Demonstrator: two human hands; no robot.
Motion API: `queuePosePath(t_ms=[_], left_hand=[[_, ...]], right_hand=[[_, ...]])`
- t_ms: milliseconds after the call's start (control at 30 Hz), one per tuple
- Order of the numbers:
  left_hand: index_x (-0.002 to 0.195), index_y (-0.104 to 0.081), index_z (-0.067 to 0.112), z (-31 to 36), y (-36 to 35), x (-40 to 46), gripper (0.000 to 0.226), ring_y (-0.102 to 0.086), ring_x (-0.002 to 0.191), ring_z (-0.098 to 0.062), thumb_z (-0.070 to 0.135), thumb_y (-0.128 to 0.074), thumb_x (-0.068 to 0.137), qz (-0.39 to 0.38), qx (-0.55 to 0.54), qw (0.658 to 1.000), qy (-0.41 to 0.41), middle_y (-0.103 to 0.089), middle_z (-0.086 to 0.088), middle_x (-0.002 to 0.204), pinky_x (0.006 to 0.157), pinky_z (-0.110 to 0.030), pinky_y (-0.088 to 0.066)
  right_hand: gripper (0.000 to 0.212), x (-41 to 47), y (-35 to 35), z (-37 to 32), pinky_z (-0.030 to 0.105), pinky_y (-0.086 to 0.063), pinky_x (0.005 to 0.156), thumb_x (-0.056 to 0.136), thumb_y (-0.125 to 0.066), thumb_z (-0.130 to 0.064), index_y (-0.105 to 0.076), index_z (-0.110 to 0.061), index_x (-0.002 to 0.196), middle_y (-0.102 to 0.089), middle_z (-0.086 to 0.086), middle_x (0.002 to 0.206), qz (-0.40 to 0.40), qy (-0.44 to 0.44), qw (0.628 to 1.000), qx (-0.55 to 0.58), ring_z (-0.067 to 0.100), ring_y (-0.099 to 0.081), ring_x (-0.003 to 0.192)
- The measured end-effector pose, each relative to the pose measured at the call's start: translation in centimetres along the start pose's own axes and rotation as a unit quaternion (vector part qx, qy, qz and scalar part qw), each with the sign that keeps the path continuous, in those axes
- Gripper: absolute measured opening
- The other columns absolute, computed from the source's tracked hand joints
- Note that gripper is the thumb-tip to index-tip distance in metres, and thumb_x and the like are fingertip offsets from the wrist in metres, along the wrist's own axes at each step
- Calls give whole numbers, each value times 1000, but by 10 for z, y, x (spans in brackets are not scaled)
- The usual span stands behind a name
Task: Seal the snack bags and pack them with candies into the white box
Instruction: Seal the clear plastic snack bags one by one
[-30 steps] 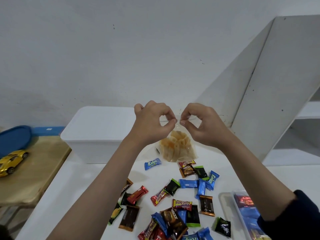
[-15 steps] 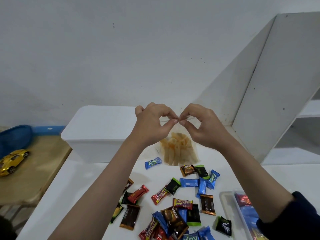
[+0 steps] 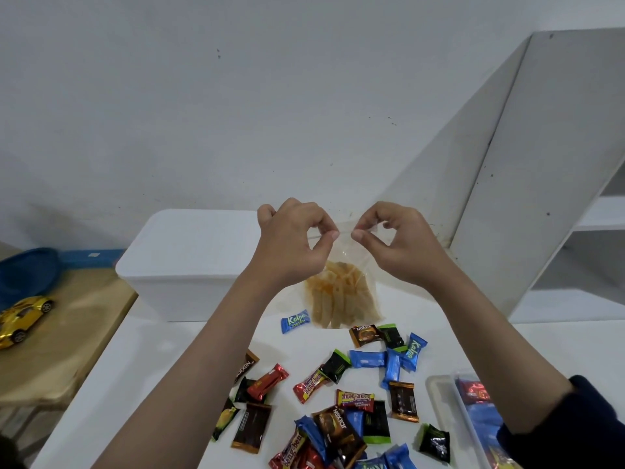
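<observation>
A clear snack bag [image 3: 341, 292] with orange-dusted crackers hangs upright above the white table [image 3: 162, 350]. My left hand [image 3: 291, 245] pinches the bag's top edge on the left, and my right hand [image 3: 395, 242] pinches it on the right, a small gap between the fingertips. Behind my left hand stands the white box [image 3: 182, 262], its inside hidden from this angle. Several wrapped candies [image 3: 355, 397] in blue, black, red and brown lie scattered on the table below my arms.
A clear plastic container [image 3: 473, 421] holding more candies sits at the table's right front. A wooden side table [image 3: 67, 336] to the left carries a yellow toy car [image 3: 23, 316] and a blue lid [image 3: 27, 275]. White shelving [image 3: 558, 198] rises at the right.
My fingertips, touching in the middle of the bag's top half a second ago, have slid a little apart along the top edge. The bag hangs slightly lower and straighter.
</observation>
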State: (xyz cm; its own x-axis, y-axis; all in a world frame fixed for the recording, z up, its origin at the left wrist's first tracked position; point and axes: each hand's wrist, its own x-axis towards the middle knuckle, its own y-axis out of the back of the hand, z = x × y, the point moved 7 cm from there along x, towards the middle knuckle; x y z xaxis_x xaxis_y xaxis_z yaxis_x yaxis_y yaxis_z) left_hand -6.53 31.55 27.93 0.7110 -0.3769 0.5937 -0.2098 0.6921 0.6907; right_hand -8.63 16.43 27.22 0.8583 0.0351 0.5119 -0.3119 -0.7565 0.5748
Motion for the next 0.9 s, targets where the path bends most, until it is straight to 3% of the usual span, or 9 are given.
queuePosePath(t_ms=[200,367,467,667,833,900], left_hand=[[73,-56,34,5,0,0,4,-46,85,-2,34,-55,76,-7,-8,1000,10,-56,23,71,73,-28,-14],[75,-56,36,8,3,3,6,-48,89,-3,35,-57,80,-13,-1,1000,1,-56,22,73,73,-29,-13],[75,-54,36,9,4,3,7,-46,88,-4,34,-56,81,-2,6,1000,-10,-55,22,73,72,-29,-12],[75,-57,36,6,3,1,7,-50,91,-5,36,-59,81,5,-12,1000,-2,-58,22,75,77,-30,-16],[87,-61,36,-22,5,-5,15,-53,90,11,43,-71,78,-8,-57,995,82,-65,23,85,85,-27,-19],[89,-64,29,-41,4,-9,15,-60,84,10,33,-74,78,-16,-136,980,144,-67,19,87,91,-27,-31]], right_hand=[[13,-3,-1,0,-1,-35,74,82,-68,-8,-61,-18,75,-62,-14,74,7,2,1000,11,-6,-56,78],[12,-2,3,-1,1,-38,74,79,-74,-15,-66,-20,72,-66,-12,73,9,-26,998,60,-1,-59,76],[14,-1,8,2,13,-45,80,74,-79,-21,-65,-20,70,-69,-11,74,19,-60,993,104,-3,-63,74],[15,-4,10,8,38,-49,95,72,-80,-18,-66,-13,68,-72,-2,80,25,-65,989,130,12,-68,90],[15,-5,15,16,36,-53,86,73,-78,-6,-64,-6,68,-71,8,77,20,-71,979,188,15,-70,80],[16,-6,20,23,32,-53,77,73,-77,-9,-62,-3,69,-68,10,72,34,-92,966,240,19,-66,74]])
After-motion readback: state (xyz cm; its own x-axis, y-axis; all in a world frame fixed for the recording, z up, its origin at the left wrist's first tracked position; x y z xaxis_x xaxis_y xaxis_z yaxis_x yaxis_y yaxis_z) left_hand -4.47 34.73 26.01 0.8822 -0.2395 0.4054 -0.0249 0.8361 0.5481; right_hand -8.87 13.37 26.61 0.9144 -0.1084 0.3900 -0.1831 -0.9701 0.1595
